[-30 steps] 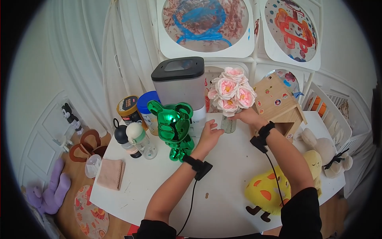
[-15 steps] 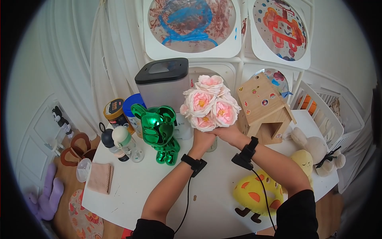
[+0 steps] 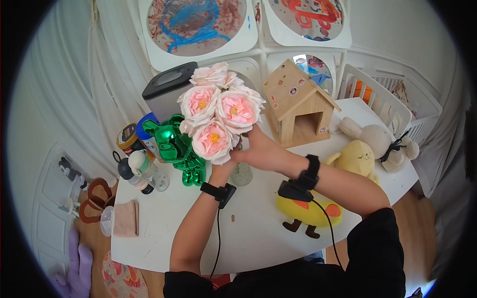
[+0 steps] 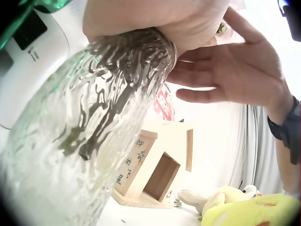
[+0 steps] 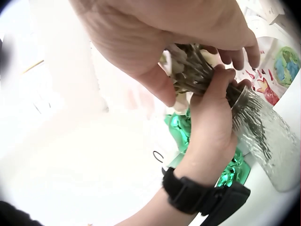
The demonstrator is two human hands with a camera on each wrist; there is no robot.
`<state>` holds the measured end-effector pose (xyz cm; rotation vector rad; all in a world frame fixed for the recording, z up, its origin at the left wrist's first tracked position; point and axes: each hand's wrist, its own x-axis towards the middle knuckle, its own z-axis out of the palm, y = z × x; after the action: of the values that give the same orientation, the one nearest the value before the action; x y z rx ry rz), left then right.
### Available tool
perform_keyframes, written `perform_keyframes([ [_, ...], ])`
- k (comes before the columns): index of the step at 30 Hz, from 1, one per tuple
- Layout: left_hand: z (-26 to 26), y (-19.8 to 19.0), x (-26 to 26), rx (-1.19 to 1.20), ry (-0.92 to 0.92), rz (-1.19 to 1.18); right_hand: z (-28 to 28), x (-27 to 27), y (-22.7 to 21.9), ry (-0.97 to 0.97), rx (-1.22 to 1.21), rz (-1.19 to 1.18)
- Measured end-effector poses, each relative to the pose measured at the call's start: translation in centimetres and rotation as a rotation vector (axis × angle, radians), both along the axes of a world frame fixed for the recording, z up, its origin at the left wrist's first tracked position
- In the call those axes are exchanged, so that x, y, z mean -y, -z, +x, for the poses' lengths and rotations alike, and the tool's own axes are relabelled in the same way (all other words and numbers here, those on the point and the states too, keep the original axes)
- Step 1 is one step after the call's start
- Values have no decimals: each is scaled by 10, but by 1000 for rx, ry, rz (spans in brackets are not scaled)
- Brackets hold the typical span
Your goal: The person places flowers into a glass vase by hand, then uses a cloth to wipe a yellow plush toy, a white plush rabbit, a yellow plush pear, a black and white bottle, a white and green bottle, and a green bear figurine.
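Pale pink flowers (image 3: 218, 111) stand in a clear, ribbed glass vase (image 3: 242, 175), whose lower part shows below the hands. My left hand (image 5: 214, 115) wraps its thumb and fingers round the dark stems (image 5: 188, 70) just above the vase mouth; in the left wrist view the hand (image 4: 155, 16) covers the top of the glass (image 4: 84, 127). Beneath the blossoms, my right hand (image 3: 266, 153) is beside the left. Its palm (image 4: 240, 70) faces the stems with the fingers extended and loose. Whether the vase base touches the table cannot be told.
A shiny green bear figure (image 3: 171, 141) stands left of the vase, with bottles (image 3: 141, 166) and a grey container (image 3: 166, 102) beyond. A wooden house (image 3: 293, 99) is behind right; plush toys (image 3: 355, 161) lie on the right. A folded cloth (image 3: 125, 218) lies on the left.
The head view has swung right. My left hand, earlier apart from the vase, has come to the stems and grips them; my right hand has loosened. The flowers have come closer to the head camera.
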<state>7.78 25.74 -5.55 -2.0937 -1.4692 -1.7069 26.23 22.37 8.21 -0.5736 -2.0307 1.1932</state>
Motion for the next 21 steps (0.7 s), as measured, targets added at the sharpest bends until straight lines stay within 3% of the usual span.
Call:
perform_keyframes([
  [1, -7, -2, 1, 21, -56, -311, 16, 19, 3, 60, 83, 26],
  [3, 2, -17, 20, 58, -39, -317, 61, 59, 1, -35, 631, 263],
  [4, 7, -28, 31, 99, -41, -318, 85, 77, 25, 1, 748, 521],
  [5, 7, -33, 39, 111, -47, -384, 105, 94, 32, 24, 898, 599],
  [6, 4, -35, 47, 47, -42, -350, 120, 101, 40, 33, 906, 593],
  [8, 2, -45, 61, 229, 56, -549, 145, 109, 52, 113, 1039, 630],
  [9, 1, -42, 66, 227, 63, -555, 155, 104, 50, 81, 958, 639],
  [11, 0, -33, 74, 181, -4, -274, 177, 96, 53, 59, 917, 664],
  [12, -4, -30, 73, 180, -8, -277, 184, 91, 54, 28, 871, 703],
  [15, -24, -15, 67, -11, -101, -91, 199, 78, 52, 62, 882, 641],
  [17, -41, -10, 62, -346, -235, 164, 201, 76, 45, 104, 884, 549],
  [18, -47, -15, 63, -349, -250, 165, 198, 73, 44, 93, 877, 559],
  [21, -59, -34, 64, -161, -213, 25, 177, 75, 32, -5, 463, 364],
])
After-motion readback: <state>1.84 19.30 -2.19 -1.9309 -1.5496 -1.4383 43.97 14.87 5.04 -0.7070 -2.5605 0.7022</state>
